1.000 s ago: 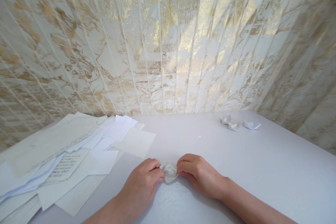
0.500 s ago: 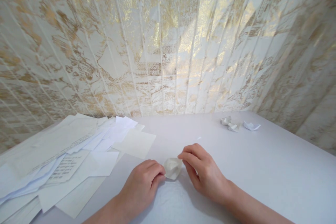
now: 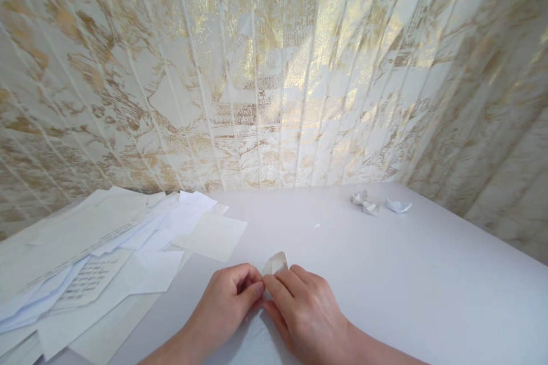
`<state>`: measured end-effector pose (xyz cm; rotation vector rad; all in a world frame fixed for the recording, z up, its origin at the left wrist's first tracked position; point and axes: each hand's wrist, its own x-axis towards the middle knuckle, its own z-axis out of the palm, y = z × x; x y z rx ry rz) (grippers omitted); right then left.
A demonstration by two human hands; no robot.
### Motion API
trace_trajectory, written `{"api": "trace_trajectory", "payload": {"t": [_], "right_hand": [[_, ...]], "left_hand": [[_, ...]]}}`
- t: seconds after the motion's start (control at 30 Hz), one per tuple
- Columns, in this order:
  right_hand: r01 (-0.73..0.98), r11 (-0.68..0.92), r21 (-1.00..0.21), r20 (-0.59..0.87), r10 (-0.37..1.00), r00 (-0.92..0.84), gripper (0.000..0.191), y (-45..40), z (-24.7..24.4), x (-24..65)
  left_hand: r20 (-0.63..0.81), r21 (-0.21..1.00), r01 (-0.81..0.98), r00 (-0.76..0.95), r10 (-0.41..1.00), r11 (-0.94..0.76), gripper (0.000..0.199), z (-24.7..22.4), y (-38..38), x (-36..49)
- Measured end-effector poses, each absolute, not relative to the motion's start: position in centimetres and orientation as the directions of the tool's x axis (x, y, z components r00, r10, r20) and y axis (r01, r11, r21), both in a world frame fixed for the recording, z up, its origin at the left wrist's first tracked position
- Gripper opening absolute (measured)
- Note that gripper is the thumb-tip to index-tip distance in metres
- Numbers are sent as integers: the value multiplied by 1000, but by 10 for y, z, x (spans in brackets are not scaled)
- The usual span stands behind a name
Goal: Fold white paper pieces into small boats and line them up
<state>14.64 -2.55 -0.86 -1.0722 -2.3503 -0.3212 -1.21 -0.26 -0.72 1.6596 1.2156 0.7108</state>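
Observation:
A small piece of folded whitish paper (image 3: 275, 263) stands between my hands near the front middle of the table, its pointed top showing and its lower part hidden by fingers. My left hand (image 3: 229, 299) pinches its near left edge between thumb and forefinger. From the right, my right hand (image 3: 306, 311) closes over it, fingers bent across its near side and the thumb below. The fingertips of both hands almost meet in front of the paper.
A spread pile of loose paper sheets (image 3: 115, 256), some printed, covers the table's left side. At the back right lie crumpled folded papers (image 3: 365, 203) and a small white paper boat (image 3: 398, 205). A tiny paper scrap (image 3: 317, 226) sits mid-table. A patterned curtain (image 3: 257, 68) hangs behind.
My right hand has moved left and down onto the folded paper, which has turned and now stands up more. The view has shifted slightly to the right.

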Motion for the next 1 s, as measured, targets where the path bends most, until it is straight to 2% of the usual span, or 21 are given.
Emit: {"api": "trace_trajectory", "payload": {"t": [0.17, 0.27, 0.4, 0.5, 0.6, 0.7, 0.8, 0.9, 1.0], "right_hand": [[766, 643, -12, 528, 655, -541, 18, -23, -15, 150], [741, 671, -30, 555, 628, -545, 24, -22, -18, 153], [630, 776, -22, 588, 519, -620, 30, -21, -16, 153], [518, 855, -27, 572, 438, -693, 32, -22, -11, 153], [463, 882, -86, 575, 424, -700, 31, -23, -6, 155], [507, 810, -296, 625, 565, -538, 20, -23, -4, 157], [608, 587, -534, 533, 792, -296, 13, -22, -4, 156], [662, 469, -585, 416, 874, -252, 10, -19, -6, 152], [675, 472, -566, 428, 869, -248, 20, -18, -9, 151]], "left_hand": [[-83, 970, 244, 377, 922, -12, 27, -13, -1, -11], [-71, 979, 204, 334, 940, 1, 27, -8, 0, -12], [-109, 953, 301, 229, 967, 36, 34, 1, 4, -16], [-106, 917, 398, 230, 968, 6, 25, 3, 7, -19], [-70, 876, 480, 237, 969, -54, 21, 1, 9, -21], [-20, 825, 550, 258, 966, -130, 18, 0, 8, -21], [43, 760, 611, 294, 955, -222, 16, 1, 3, -19], [86, 693, 653, 344, 935, -304, 16, 3, -3, -17], [77, 628, 706, 363, 928, -328, 19, 5, -7, -15]]}}
